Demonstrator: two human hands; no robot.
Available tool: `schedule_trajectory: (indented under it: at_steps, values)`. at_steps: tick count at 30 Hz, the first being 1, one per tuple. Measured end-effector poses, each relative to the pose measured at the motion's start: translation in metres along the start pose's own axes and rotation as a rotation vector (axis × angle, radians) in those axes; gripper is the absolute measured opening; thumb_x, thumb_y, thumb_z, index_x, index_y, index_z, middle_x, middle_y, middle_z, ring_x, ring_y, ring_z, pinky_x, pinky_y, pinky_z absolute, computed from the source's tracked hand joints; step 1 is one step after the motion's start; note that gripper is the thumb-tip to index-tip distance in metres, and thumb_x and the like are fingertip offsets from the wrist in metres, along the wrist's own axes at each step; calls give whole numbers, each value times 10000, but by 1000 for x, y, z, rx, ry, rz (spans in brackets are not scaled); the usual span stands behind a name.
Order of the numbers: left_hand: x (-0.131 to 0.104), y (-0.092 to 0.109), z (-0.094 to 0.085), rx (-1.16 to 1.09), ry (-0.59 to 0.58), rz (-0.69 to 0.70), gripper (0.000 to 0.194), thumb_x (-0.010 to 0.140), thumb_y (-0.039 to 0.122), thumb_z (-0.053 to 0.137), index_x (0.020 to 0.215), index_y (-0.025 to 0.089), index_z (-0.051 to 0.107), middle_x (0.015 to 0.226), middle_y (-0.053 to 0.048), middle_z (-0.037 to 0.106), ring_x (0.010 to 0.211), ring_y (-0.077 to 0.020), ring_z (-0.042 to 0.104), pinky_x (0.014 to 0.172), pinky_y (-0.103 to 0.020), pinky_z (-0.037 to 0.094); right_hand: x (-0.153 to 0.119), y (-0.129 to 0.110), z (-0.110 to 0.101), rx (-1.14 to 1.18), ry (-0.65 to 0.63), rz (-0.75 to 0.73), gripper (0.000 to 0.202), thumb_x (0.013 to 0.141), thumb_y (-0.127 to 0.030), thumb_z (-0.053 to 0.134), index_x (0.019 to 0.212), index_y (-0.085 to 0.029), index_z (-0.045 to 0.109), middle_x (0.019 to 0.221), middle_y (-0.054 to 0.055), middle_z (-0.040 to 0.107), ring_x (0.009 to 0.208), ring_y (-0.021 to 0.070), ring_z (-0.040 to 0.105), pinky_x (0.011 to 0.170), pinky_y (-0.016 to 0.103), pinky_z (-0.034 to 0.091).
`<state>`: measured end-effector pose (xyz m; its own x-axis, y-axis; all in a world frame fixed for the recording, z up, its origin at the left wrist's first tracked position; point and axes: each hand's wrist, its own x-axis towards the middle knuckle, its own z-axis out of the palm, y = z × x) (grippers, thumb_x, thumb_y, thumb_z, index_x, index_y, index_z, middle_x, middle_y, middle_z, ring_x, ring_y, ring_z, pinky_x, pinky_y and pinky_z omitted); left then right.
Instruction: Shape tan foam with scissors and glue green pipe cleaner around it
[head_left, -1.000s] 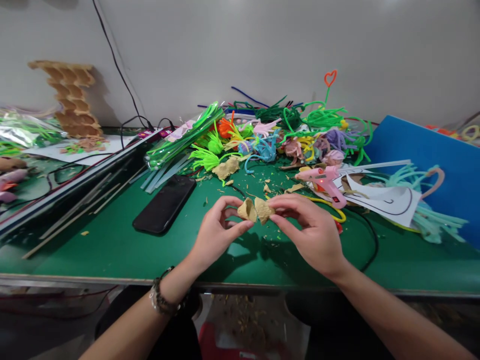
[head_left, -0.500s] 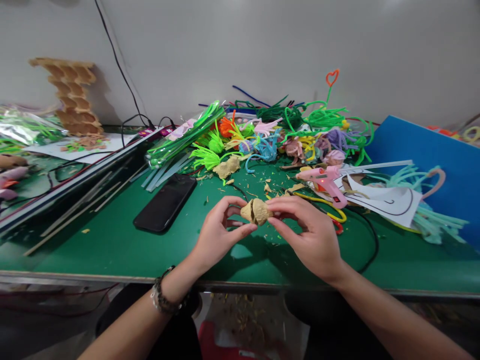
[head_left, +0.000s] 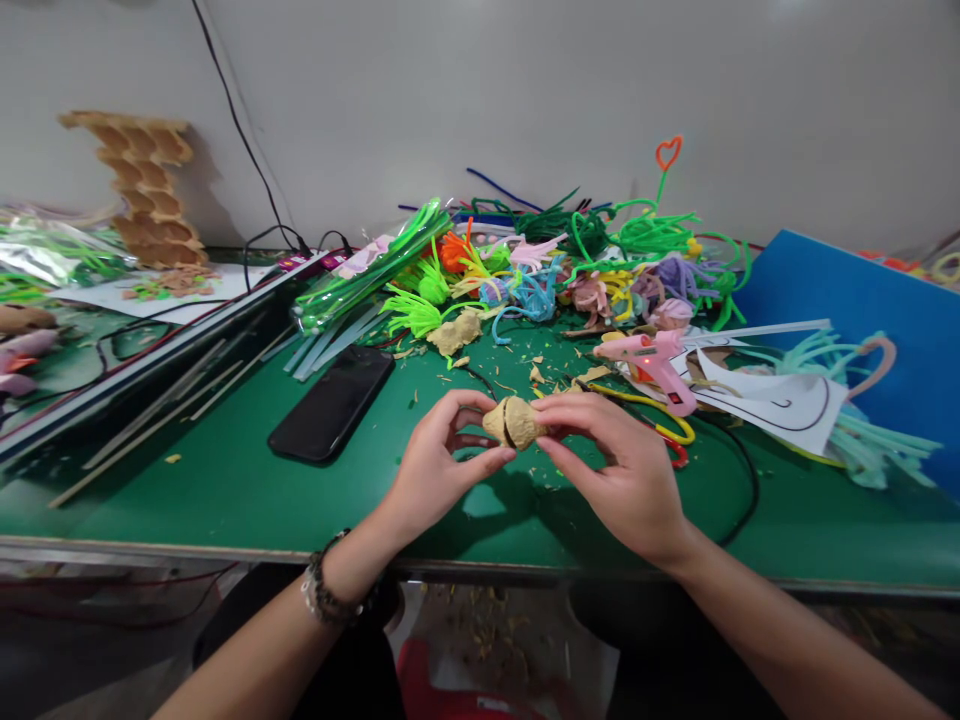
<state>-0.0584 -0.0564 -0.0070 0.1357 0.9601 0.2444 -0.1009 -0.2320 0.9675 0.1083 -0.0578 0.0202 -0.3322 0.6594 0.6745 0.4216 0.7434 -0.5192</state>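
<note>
Two small tan pulp cups, like cut egg-carton cups, meet rim to rim just above the green table, with a dark narrow gap between them. The left cup [head_left: 494, 423] is pinched between the thumb and fingers of my left hand [head_left: 439, 455]. My right hand [head_left: 626, 470] grips the right cup [head_left: 520, 424] the same way, thumb below and fingers above. Below and behind them, tan scraps [head_left: 537, 374] are scattered on the table. A larger torn tan piece [head_left: 454, 331] lies farther back.
To the left lies a black phone [head_left: 331, 405]. At the right are a pink glue gun [head_left: 654, 362], its black cord [head_left: 752, 485] and yellow-and-red-handled scissors [head_left: 679, 428]. Colourful pipe cleaners [head_left: 536, 285] pile up behind. An egg carton [head_left: 150, 195] stands at the far left, a blue board [head_left: 847, 310] at the right.
The gap between the two cups looks slightly narrower as their rims come closer together. Both hands keep their grip in nearly the same place.
</note>
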Motion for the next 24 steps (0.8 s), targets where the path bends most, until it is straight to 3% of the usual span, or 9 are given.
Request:
schedule_trajectory:
  at_steps: [5, 14, 24]
  values:
    - [0, -1, -2, -11, -29, 42, 325, 621, 171, 682, 875, 177, 479, 869, -16, 550, 817, -125, 575, 678, -222, 519, 0, 2, 0, -45, 11, -69, 169, 770, -95, 560, 895, -206, 587, 908, 40, 655, 886, 145, 612, 793, 306, 504]
    - [0, -4, -5, 25, -53, 179, 181, 748, 151, 576, 915, 175, 509, 906, -27, 527, 843, -106, 578, 713, -199, 510, 0, 5, -2, -72, 36, -99, 175, 753, -66, 556, 862, -203, 572, 878, 37, 617, 864, 138, 586, 759, 282, 490]
    - [0, -5, -6, 94, -64, 364, 158, 752, 140, 595, 897, 181, 547, 930, -39, 527, 898, -125, 566, 729, -222, 526, -3, 8, 3, 246, 7, 123, 154, 774, -167, 571, 912, -224, 530, 886, 25, 524, 838, 124, 543, 694, 238, 511]
